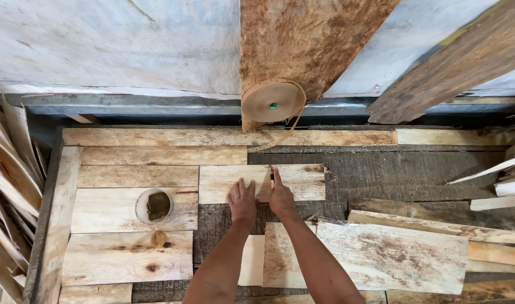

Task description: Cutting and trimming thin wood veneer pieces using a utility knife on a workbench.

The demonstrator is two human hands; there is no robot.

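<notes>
Pale veneer sheet [294,181], brown-stained at one corner, lies mid-worktop; left hand [243,201] flat on it, fingers spread; right hand [281,197] grips a small blade [271,175].

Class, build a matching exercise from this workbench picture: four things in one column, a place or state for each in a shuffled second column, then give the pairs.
1. tape roll
2. left hand
3. right hand
4. round hole

A. lies flat, holding nothing
B. cut in a left-side veneer sheet
C. grips a small blade
D. leans at the back wall

Pairs: 1-D, 2-A, 3-C, 4-B
</notes>
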